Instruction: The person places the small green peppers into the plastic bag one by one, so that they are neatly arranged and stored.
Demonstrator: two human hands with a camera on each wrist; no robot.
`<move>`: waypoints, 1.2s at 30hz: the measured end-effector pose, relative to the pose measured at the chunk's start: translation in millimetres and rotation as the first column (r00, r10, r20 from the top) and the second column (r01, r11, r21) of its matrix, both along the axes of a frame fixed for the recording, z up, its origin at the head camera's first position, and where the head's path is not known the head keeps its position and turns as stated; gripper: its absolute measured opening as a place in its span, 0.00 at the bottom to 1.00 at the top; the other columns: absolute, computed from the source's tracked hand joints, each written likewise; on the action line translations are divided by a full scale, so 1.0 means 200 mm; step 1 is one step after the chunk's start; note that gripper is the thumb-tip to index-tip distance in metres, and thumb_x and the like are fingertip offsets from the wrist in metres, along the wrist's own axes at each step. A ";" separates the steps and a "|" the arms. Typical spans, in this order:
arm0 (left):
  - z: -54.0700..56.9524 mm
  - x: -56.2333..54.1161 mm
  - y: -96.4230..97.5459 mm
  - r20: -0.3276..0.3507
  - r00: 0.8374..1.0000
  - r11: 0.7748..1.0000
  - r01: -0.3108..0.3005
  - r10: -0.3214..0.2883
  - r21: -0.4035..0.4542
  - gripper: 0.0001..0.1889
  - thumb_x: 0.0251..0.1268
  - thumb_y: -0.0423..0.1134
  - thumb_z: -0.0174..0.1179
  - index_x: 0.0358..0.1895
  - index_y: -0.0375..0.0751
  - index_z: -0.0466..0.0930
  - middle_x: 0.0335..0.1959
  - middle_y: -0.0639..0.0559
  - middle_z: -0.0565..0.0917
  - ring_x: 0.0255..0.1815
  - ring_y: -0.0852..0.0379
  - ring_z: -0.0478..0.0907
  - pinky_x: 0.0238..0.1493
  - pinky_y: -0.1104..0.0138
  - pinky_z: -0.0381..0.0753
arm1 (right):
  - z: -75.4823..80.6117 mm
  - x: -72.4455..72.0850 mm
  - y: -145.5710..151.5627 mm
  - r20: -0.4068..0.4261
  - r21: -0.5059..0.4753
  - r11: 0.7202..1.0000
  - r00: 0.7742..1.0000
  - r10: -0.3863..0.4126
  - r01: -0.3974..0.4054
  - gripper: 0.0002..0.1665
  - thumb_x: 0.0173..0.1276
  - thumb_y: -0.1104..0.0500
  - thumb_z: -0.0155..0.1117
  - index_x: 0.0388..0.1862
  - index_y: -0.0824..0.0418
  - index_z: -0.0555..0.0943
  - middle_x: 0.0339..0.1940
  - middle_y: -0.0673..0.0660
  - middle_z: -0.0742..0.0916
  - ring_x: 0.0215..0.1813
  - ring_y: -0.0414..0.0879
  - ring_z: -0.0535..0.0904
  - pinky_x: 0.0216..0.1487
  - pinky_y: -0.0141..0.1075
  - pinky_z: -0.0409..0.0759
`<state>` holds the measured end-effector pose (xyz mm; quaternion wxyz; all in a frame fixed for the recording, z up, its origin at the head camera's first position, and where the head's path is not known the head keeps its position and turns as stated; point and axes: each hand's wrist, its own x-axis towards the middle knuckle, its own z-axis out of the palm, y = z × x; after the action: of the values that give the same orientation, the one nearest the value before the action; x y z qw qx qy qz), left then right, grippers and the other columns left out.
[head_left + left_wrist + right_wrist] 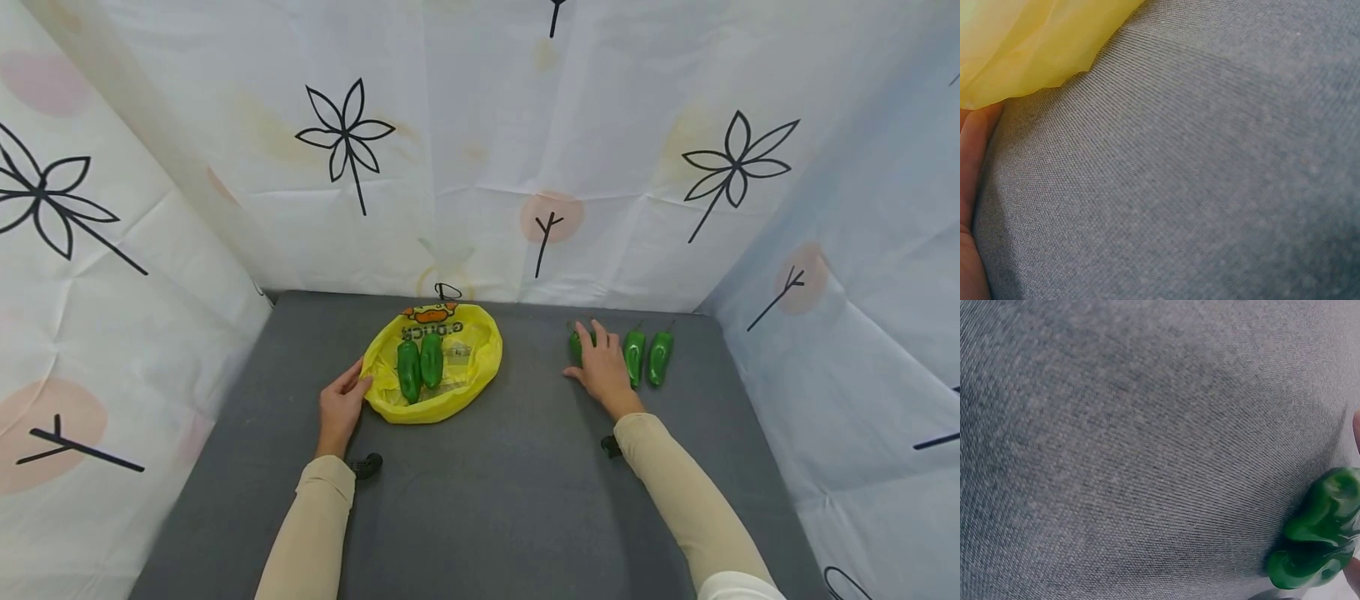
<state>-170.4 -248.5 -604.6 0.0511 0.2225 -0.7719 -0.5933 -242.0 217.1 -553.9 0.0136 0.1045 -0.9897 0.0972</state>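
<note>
A yellow plastic bag (480, 375) lies spread out with its rim rolled open, and two green peppers (408, 371) rest inside it. My left hand (343, 408) pinches the bag's left rim between thumb and fingers. In the left wrist view only part of that hand shows beneath the yellow plastic (1041, 62). To the right, my right hand (603, 367) reaches over a green pepper (576, 346), its fingers spread and partly covering it. In the right wrist view this pepper (1322, 525) lies on the cloth with fingertips close around it.
Two more green peppers stand just right of my right hand: one nearer (634, 354) and one farther (660, 358). All lie on a dark grey table (480, 500). Printed white cloth walls (465, 167) enclose the back and both sides.
</note>
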 end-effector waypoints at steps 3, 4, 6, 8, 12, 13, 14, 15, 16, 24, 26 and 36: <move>0.00 0.00 0.00 -0.001 1.000 1.000 0.002 -0.002 0.004 0.25 0.70 0.52 0.65 0.70 0.62 0.77 0.69 0.51 0.80 0.63 0.56 0.78 0.40 0.84 0.77 | 0.00 0.00 0.00 0.004 -0.009 1.000 1.000 -0.020 0.021 0.56 0.65 0.46 0.75 0.83 0.62 0.56 0.81 0.73 0.59 0.70 0.72 0.64 0.70 0.60 0.68; 0.00 0.00 0.00 -0.001 1.000 1.000 0.002 -0.002 0.003 0.25 0.70 0.52 0.65 0.70 0.62 0.77 0.69 0.51 0.80 0.63 0.55 0.78 0.40 0.84 0.76 | 0.00 0.00 0.00 0.007 -0.021 0.999 1.000 -0.027 0.027 0.56 0.65 0.47 0.75 0.83 0.62 0.56 0.80 0.72 0.60 0.70 0.72 0.64 0.70 0.60 0.68; 0.01 0.00 0.00 0.002 1.000 1.000 0.003 -0.003 0.000 0.25 0.71 0.52 0.64 0.70 0.62 0.77 0.69 0.50 0.80 0.64 0.54 0.78 0.40 0.84 0.76 | 0.01 0.00 0.00 0.013 -0.046 0.998 0.999 -0.038 0.039 0.55 0.65 0.48 0.74 0.82 0.63 0.56 0.80 0.73 0.60 0.70 0.72 0.64 0.69 0.60 0.68; 0.01 0.00 0.00 0.002 1.000 1.000 0.004 -0.004 -0.003 0.25 0.71 0.51 0.64 0.70 0.62 0.76 0.68 0.50 0.81 0.63 0.54 0.78 0.40 0.84 0.76 | 0.01 0.00 0.01 0.016 -0.074 0.996 0.999 -0.046 0.047 0.53 0.66 0.50 0.74 0.82 0.63 0.57 0.79 0.73 0.61 0.70 0.72 0.64 0.69 0.61 0.69; 0.01 0.00 0.00 0.001 1.000 1.000 0.001 -0.001 -0.002 0.25 0.71 0.51 0.64 0.70 0.61 0.76 0.68 0.49 0.81 0.62 0.55 0.78 0.40 0.84 0.76 | 0.00 -0.01 0.00 0.015 -0.122 0.991 0.999 -0.052 0.054 0.49 0.68 0.54 0.73 0.81 0.63 0.59 0.78 0.73 0.62 0.71 0.73 0.63 0.65 0.61 0.73; 0.01 0.00 0.00 0.000 1.000 1.000 0.000 0.000 0.000 0.25 0.71 0.51 0.64 0.70 0.61 0.77 0.68 0.49 0.81 0.62 0.55 0.78 0.40 0.84 0.76 | 0.00 -0.01 0.00 0.014 -0.137 0.989 0.999 -0.051 0.053 0.48 0.68 0.54 0.73 0.81 0.62 0.59 0.77 0.73 0.63 0.71 0.73 0.64 0.64 0.61 0.74; 0.01 0.00 0.00 0.001 1.000 1.000 0.000 0.000 0.000 0.25 0.71 0.51 0.64 0.70 0.61 0.77 0.68 0.49 0.81 0.62 0.55 0.78 0.40 0.84 0.76 | 0.00 -0.01 0.00 0.014 -0.150 0.987 0.999 -0.049 0.050 0.48 0.68 0.55 0.73 0.80 0.62 0.60 0.76 0.73 0.64 0.70 0.73 0.65 0.63 0.60 0.75; 0.00 0.00 0.00 0.002 1.000 1.000 0.000 0.000 0.001 0.25 0.71 0.51 0.64 0.70 0.61 0.77 0.68 0.49 0.81 0.63 0.55 0.78 0.40 0.84 0.76 | 0.00 -0.01 0.00 0.015 -0.167 0.985 0.999 -0.045 0.047 0.47 0.68 0.56 0.73 0.80 0.63 0.61 0.75 0.73 0.64 0.70 0.72 0.66 0.61 0.60 0.76; 0.00 0.00 0.00 0.003 1.000 1.000 0.000 0.000 0.001 0.25 0.71 0.51 0.64 0.70 0.61 0.77 0.68 0.49 0.81 0.63 0.54 0.78 0.40 0.84 0.76 | 0.00 -0.01 -0.01 0.018 -0.179 0.983 0.999 -0.041 0.043 0.47 0.68 0.56 0.73 0.79 0.63 0.61 0.74 0.73 0.65 0.69 0.72 0.66 0.60 0.60 0.77; 0.00 0.01 0.00 0.005 1.000 1.000 0.005 -0.005 -0.001 0.25 0.71 0.52 0.64 0.71 0.62 0.76 0.67 0.48 0.81 0.61 0.58 0.79 0.41 0.84 0.76 | 0.01 -0.01 -0.05 0.057 -0.166 0.985 0.998 -0.030 0.039 0.45 0.69 0.54 0.72 0.78 0.65 0.63 0.68 0.75 0.72 0.65 0.72 0.71 0.60 0.60 0.77; 0.00 0.01 0.00 0.004 1.000 1.000 0.004 -0.004 0.005 0.25 0.71 0.51 0.64 0.70 0.62 0.76 0.67 0.48 0.82 0.58 0.61 0.79 0.40 0.83 0.77 | 0.02 -0.01 -0.06 0.079 -0.156 0.987 0.996 -0.035 0.047 0.46 0.69 0.53 0.72 0.79 0.66 0.62 0.68 0.76 0.73 0.66 0.72 0.71 0.61 0.60 0.76; 0.00 0.01 0.00 -0.002 1.000 1.000 0.013 -0.013 -0.008 0.25 0.71 0.52 0.64 0.70 0.63 0.76 0.66 0.49 0.82 0.53 0.67 0.78 0.41 0.83 0.77 | 0.03 -0.03 -0.12 0.193 -0.181 0.978 0.979 -0.065 0.101 0.49 0.70 0.50 0.71 0.80 0.66 0.59 0.69 0.76 0.73 0.65 0.72 0.74 0.66 0.61 0.74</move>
<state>-168.3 -249.2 -604.3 0.0486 0.2166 -0.7756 -0.5909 -247.5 192.9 -548.6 -0.0647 0.0516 -0.9763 0.1999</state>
